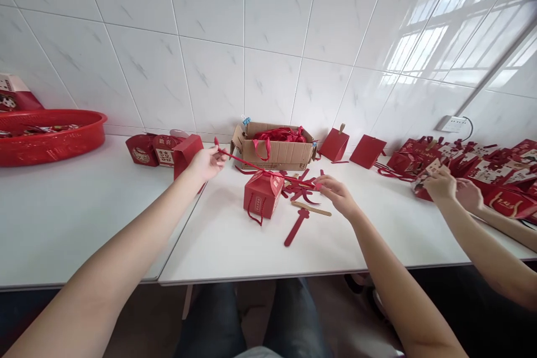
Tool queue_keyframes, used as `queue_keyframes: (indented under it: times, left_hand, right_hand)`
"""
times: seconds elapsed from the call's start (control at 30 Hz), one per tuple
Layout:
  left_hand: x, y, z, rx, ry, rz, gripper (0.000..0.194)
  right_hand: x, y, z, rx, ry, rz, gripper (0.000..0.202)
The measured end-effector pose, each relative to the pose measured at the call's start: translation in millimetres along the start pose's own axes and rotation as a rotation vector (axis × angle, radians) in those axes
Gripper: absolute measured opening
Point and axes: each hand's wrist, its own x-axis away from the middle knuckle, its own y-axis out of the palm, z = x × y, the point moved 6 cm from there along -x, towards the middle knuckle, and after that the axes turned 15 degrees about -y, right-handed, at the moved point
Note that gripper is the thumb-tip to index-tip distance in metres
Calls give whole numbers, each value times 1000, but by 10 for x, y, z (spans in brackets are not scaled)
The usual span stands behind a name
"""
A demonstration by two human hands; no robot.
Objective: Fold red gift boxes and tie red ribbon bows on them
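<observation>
A small red gift box (257, 196) with a twisted cord handle stands on the white table in front of me. Across its top runs a red ribbon (241, 160), stretched between both hands. My left hand (208, 163) pinches one end, up and left of the box. At the right, the fingers of my right hand (334, 193) are closed on the other end, lower down. Loose red strips (300, 184) lie behind the box. A flower-tipped red strip (296, 227) and a gold strip (311, 208) rest nearer me.
A cardboard box (281, 155) of red ribbons stands by the wall. Red boxes (164, 149) and a red basket (54, 145) are at left. Two red bags (368, 151) stand right of the cardboard. Another person's hands (440, 183) work beside many red boxes (490, 176).
</observation>
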Motion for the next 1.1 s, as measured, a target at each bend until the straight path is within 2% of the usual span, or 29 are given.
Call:
queue_keyframes:
  times: [0.13, 0.33, 0.6, 0.73, 0.87, 0.97, 1.03, 1.1]
  left_hand:
    - [-31, -263, -157, -25, 21, 38, 19]
    - [-4, -424, -248, -184, 91, 131, 22]
    - [155, -479, -286, -343, 158, 188, 24]
    - [246, -515, -230, -399, 248, 209, 22]
    - [365, -505, -151, -624, 381, 237, 20]
    - [365, -474, -180, -817, 292, 248, 15]
    - [363, -456, -193, -928, 235, 316, 24]
    - [424, -404, -141, -1017, 319, 470, 52]
  right_hand:
    - [278, -71, 234, -74, 159, 3, 32]
    - [366, -83, 292, -119, 254, 4, 29]
    - [405, -90, 378, -151, 331, 80, 22]
    - [368, -111, 366, -123, 327, 124, 21]
    - [296, -103, 405, -77, 349, 150, 24]
    - [184, -75, 420, -32, 351, 172, 24]
    - [110, -93, 405, 27, 377, 240, 43]
    - [55, -155, 339, 125, 399, 372, 68]
